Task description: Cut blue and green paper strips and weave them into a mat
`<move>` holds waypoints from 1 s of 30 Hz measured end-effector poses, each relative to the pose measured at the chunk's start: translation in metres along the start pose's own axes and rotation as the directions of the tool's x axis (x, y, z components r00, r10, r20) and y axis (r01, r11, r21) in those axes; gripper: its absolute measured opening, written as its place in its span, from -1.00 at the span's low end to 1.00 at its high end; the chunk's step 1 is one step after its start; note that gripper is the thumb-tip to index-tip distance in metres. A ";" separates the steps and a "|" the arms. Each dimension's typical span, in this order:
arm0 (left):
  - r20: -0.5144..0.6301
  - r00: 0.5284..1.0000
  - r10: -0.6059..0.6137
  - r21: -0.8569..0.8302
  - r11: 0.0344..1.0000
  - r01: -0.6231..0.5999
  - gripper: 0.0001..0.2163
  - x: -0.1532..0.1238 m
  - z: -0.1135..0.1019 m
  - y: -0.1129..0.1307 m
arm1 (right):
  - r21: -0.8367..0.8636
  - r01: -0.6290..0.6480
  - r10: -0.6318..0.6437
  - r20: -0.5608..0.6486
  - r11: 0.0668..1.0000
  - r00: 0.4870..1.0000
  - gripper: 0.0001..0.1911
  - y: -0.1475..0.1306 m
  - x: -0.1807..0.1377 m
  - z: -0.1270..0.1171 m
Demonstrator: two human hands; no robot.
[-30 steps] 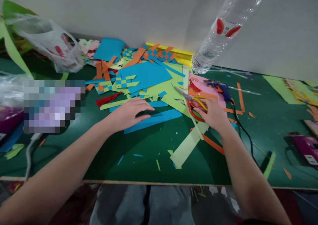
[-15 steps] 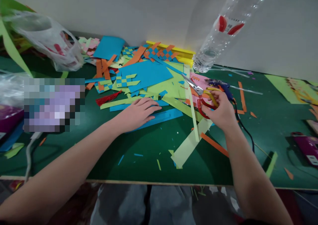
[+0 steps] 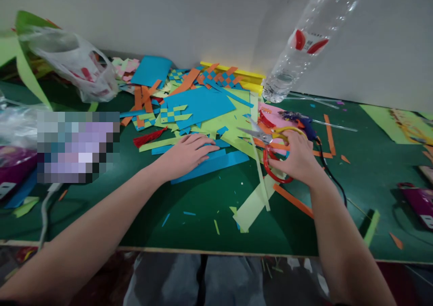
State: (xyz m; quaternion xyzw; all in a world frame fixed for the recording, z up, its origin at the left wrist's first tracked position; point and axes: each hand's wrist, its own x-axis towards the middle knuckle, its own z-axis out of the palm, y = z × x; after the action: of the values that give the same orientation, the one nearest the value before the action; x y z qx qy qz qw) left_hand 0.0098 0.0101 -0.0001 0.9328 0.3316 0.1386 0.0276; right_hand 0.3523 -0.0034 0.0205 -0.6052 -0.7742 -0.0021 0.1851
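Observation:
My left hand (image 3: 185, 155) lies flat, fingers stretched out, on a blue paper strip (image 3: 219, 160) on the green table (image 3: 189, 198). My right hand (image 3: 297, 158) grips scissors (image 3: 270, 155) with red and yellow handles; their blades point left over the paper pile. A long light-green strip (image 3: 259, 175) runs under the scissors toward the table's front. Behind both hands is a heap of blue, green and orange paper pieces (image 3: 199, 103), some woven into checks.
A clear plastic bottle (image 3: 301, 44) leans against the wall at the back. A blue glue gun (image 3: 302, 122) with a black cord lies right of the scissors. A plastic bag (image 3: 72, 65) sits at the back left. Purple boxes (image 3: 417, 202) lie at the right edge.
My right hand picked the scissors up off the table, lifted them, and now holds them lower with the blades turned left. My left hand stayed on the blue strip.

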 end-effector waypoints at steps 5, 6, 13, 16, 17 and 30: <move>0.032 0.999 0.010 0.002 1.000 -0.010 -0.66 0.000 0.003 -0.002 | 0.050 0.219 -0.224 0.155 0.974 0.962 -0.40 0.001 -0.002 -0.001; 0.038 0.999 0.006 -0.004 1.000 -0.006 -0.66 0.000 0.003 -0.002 | 0.070 0.224 -0.233 0.173 0.972 0.957 -0.40 0.002 -0.002 0.000; 0.093 0.996 0.003 -0.056 0.998 0.002 -0.62 -0.002 0.006 -0.004 | 0.150 0.193 -0.222 0.208 0.970 0.953 -0.39 -0.002 -0.001 -0.004; 0.090 0.996 0.003 -0.047 0.999 0.001 -0.62 -0.002 0.005 -0.004 | 0.181 0.189 -0.226 0.213 0.965 0.951 -0.41 -0.006 -0.001 -0.006; 0.093 0.996 0.001 -0.047 0.999 0.003 -0.62 -0.002 0.005 -0.004 | 0.187 0.195 -0.233 0.210 0.963 0.949 -0.42 -0.007 0.000 -0.007; 0.174 0.985 -0.016 -0.010 1.000 0.018 -0.52 0.001 0.001 0.002 | 0.234 0.260 -0.307 0.192 0.937 0.932 -0.45 -0.004 0.001 -0.005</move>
State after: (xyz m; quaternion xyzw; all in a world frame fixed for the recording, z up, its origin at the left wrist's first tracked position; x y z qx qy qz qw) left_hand 0.0125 0.0094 -0.0006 0.9382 0.3353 0.0584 0.0629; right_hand 0.3500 -0.0048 0.0259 -0.4606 -0.8658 0.1194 0.1550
